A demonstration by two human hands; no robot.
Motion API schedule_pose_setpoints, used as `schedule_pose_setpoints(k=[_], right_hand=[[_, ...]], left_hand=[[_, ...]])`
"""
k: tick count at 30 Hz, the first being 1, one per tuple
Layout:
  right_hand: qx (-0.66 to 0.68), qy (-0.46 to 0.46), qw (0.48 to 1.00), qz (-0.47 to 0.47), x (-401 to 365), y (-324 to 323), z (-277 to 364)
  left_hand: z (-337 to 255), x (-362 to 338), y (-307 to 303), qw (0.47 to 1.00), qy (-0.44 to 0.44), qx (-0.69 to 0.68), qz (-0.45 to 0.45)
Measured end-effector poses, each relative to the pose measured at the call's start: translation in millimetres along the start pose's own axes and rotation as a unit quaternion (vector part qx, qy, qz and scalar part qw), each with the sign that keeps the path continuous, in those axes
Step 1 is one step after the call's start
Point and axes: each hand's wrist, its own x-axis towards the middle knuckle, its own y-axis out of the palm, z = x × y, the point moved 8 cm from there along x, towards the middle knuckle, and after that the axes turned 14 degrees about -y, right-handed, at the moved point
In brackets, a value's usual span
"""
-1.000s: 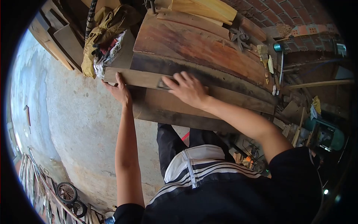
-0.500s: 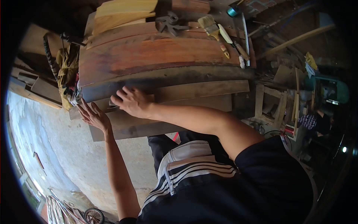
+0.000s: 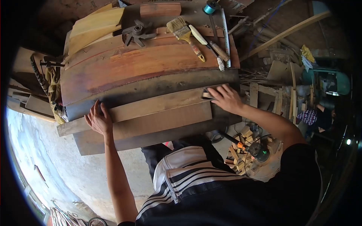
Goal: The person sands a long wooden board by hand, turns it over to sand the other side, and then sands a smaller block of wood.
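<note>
A long, narrow wooden board (image 3: 158,102) lies across the front of the workbench. My left hand (image 3: 99,118) rests on the board near its left end, fingers apart. At the board's right end, my right hand (image 3: 225,98) is closed on a small dark-and-light block (image 3: 207,95), pressed to the wood. Beneath the narrow board is a wider brown board (image 3: 166,122). Behind it lies a reddish plank (image 3: 147,60).
A paintbrush (image 3: 184,34), a metal star-shaped part (image 3: 138,34), a ruler (image 3: 226,37) and a teal spool (image 3: 210,7) lie at the back. Wood offcuts (image 3: 237,156) and a power tool (image 3: 259,151) are on the floor. A person (image 3: 322,118) is at far right.
My right hand has moved right along the board with the block, from beside my left hand to the far end. My left hand now rests on the board, which sits further left and lower.
</note>
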Motion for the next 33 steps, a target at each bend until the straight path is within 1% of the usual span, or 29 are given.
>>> schedule_pose_setpoints(k=[2,3,4,6,7,8,10,11,12,14,15,17,18,19,21,22,23,24,25,27,29,30,31,33], right_hand=[[0.0,0.009,1.0,-0.024,57,0,32],[0.045,0.013,0.997,-0.06,91,4,49],[0.081,0.004,0.992,-0.1,126,2,66],[0.064,-0.035,0.99,-0.12,192,6,101],[0.047,-0.053,0.989,-0.133,211,8,112],[0.051,-0.05,0.988,-0.135,213,10,112],[0.156,-0.09,0.968,-0.173,216,9,111],[0.161,-0.111,0.971,-0.136,199,14,100],[0.159,-0.097,0.973,-0.134,172,11,80],[0.11,-0.039,0.991,-0.059,103,8,29],[0.088,-0.018,0.996,-0.006,67,7,4],[0.01,-0.016,1.0,-0.004,-6,5,-36],[-0.026,-0.02,0.999,0.005,-28,3,-46],[-0.019,-0.026,0.999,0.003,-36,3,-50],[0.005,-0.009,1.0,-0.013,-39,6,-54],[-0.001,-0.015,1.0,-0.027,-20,3,-42],[-0.009,-0.018,0.999,-0.04,4,6,-25],[0.006,-0.029,0.999,-0.022,37,10,-3],[0.044,-0.028,0.998,-0.031,70,16,16],[0.104,-0.058,0.988,-0.1,131,19,51],[0.11,-0.067,0.985,-0.112,158,13,67],[0.117,-0.076,0.983,-0.117,161,9,72],[0.102,-0.104,0.979,-0.146,146,8,69],[0.061,-0.099,0.985,-0.129,84,2,41]], left_hand=[[7,0,6,0.999,-0.004,0.052,0.008],[6,0,5,0.999,0.006,0.032,-0.019],[6,0,4,0.999,0.01,0.033,-0.023],[10,1,11,0.997,0.005,0.072,0.005],[10,0,10,0.998,0.016,0.06,-0.004],[10,0,12,0.998,0.019,0.064,-0.003],[14,1,13,0.998,0.026,0.062,-0.005],[15,3,15,0.998,0.029,0.061,-0.007],[17,3,16,0.998,0.027,0.064,-0.005],[20,2,16,0.998,0.02,0.066,0.0],[17,2,14,0.998,0.015,0.059,0.007],[15,0,14,0.998,0.004,0.054,0.013],[13,0,13,0.999,0.01,0.048,0.006],[13,1,11,0.999,0.017,0.044,0.0],[16,2,11,0.999,0.016,0.043,-0.008],[15,1,12,0.999,0.012,0.041,-0.004],[14,1,12,0.999,0.013,0.05,0.001],[14,0,12,0.998,0.014,0.054,0.002],[14,1,13,0.998,0.005,0.059,0.012],[16,3,15,0.998,0.003,0.059,0.015],[19,5,18,0.998,0.022,0.057,-0.003],[20,3,16,0.998,0.039,0.053,-0.014],[20,2,16,0.998,0.039,0.053,-0.01],[18,2,16,0.998,0.037,0.052,-0.01]])
